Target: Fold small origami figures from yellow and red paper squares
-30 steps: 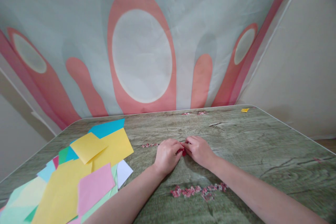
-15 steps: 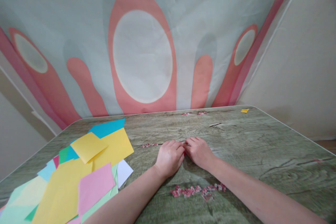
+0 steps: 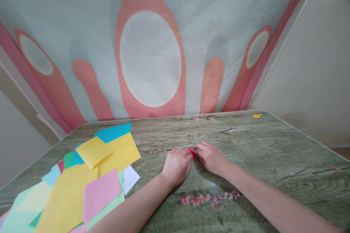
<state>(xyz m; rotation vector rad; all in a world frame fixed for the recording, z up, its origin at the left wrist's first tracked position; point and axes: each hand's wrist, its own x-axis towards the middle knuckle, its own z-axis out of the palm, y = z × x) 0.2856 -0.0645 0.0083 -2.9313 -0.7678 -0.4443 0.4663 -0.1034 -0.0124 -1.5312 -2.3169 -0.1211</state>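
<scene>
Between my two hands, at the middle of the table (image 3: 262,145), is a small piece of red paper (image 3: 192,152), mostly covered by fingers. My left hand (image 3: 177,165) has its fingers curled and closed on the paper's left side. From the right, my right hand (image 3: 210,157) pinches the other side between thumb and fingertips. How the paper is folded cannot be made out. To the left of my left forearm lies a loose heap of coloured paper sheets, with a yellow sheet (image 3: 68,196) and a pink sheet (image 3: 101,193) on top.
A small yellow folded paper (image 3: 257,116) lies near the table's far right corner. Behind the far edge hangs a grey cloth (image 3: 191,7) with coral shapes. Pink blossoms (image 3: 209,199) are printed on the wood-patterned tabletop.
My right hand has shifted slightly right and its fingers have drawn back a little, so more of the red paper shows. My left hand stays in about the same place.
</scene>
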